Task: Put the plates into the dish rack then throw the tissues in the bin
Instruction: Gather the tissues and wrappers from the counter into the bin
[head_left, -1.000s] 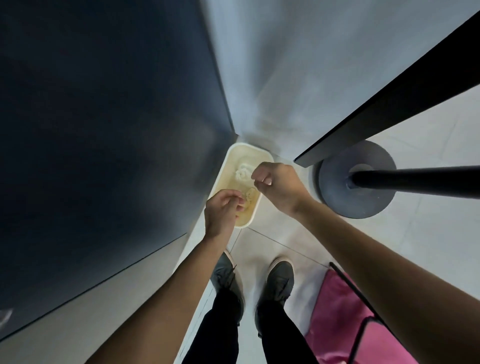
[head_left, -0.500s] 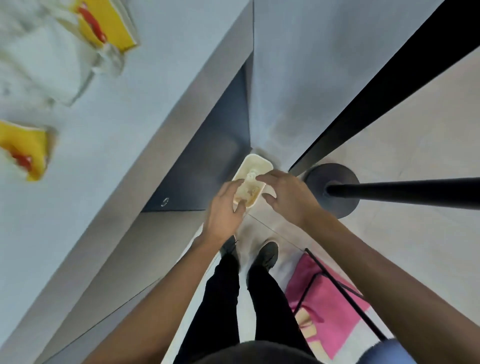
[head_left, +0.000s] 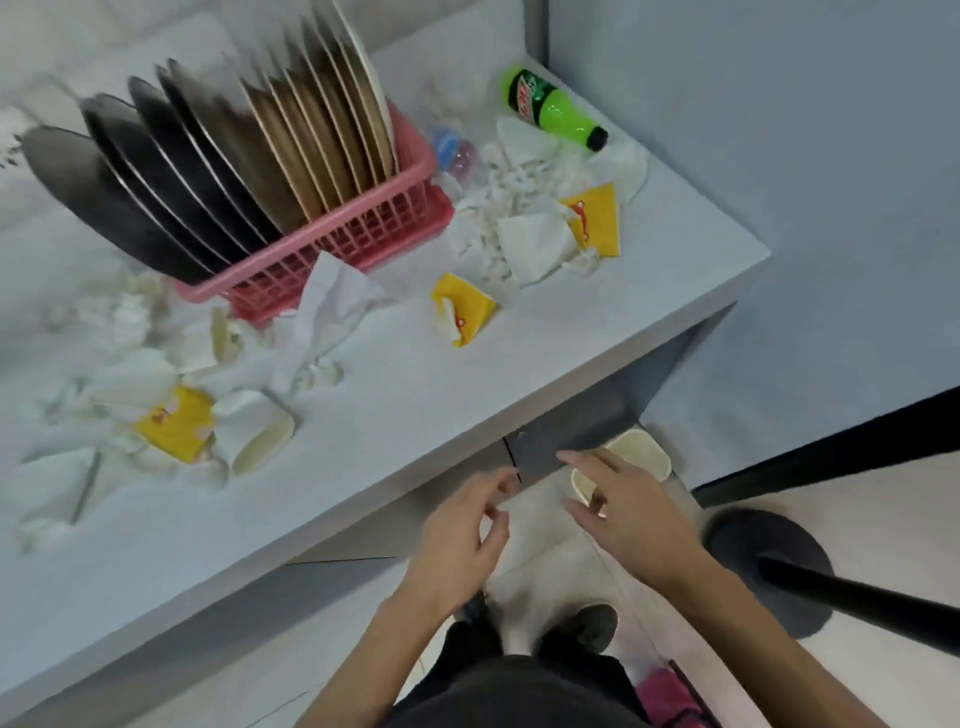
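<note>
1. Both hands have come away from the bin since the earlier frame, and the view has swung up from the floor to take in the tabletop.
2. Left hand: fingers loosely curved and apart, holding nothing. Right hand: fingers extended and spread, also holding nothing, partly covering the near rim of the bin.
3. Bin: cream, rounded-rectangular, on the tiled floor under the tabletop's right corner; the tabletop edge hides its far part.
4. Tissues: white, crumpled and torn, scattered over the tabletop in front of and at both ends of the dish rack.
5. Plates: round, standing on edge and leaning in a row inside the rack; dark grey on the left, tan in the middle, cream on the right. Rack: pink plastic lattice.
6. Yellow packets with red marks, too blurred to read, lie among the tissues; a white paper cup lies on its side.
7. Bottle: bright green plastic, black cap, lying flat near the far right corner; its dark label bears white and red lettering, not surely legible.
8. Stand base: dark, round, on the floor at right, with a black pole.
</note>
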